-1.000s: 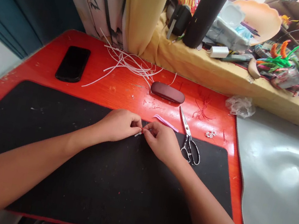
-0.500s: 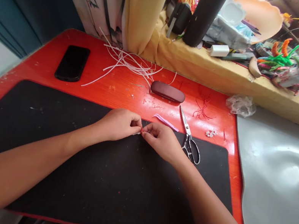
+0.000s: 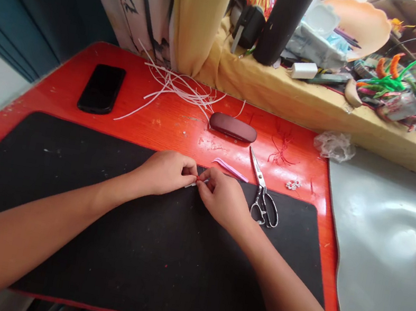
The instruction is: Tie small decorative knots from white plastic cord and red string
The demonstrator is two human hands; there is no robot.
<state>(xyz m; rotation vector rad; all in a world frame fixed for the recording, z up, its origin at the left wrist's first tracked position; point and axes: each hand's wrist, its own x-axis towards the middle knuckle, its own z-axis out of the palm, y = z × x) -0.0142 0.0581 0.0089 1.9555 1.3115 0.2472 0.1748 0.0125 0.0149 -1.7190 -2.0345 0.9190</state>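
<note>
My left hand pinches a small piece with white and red parts above the black mat. From the right, my right hand closes thumb and forefinger on the red bit of the same piece, so the fingertips nearly meet. Fingers cover most of it, and its exact kind is hidden. Beyond the right hand lie pink tweezers. Just right of that hand, scissors rest with their handles on the mat and their blades pointing away.
A dark red oblong case, white strips and a black phone lie on the red table. Red threads and small silvery pieces are at the right. A cluttered yellow-covered ledge runs behind.
My right hand and forearm have shifted slightly, uncovering more of the scissors' handles. The left hand stays in place, and both hands keep their pinch.
</note>
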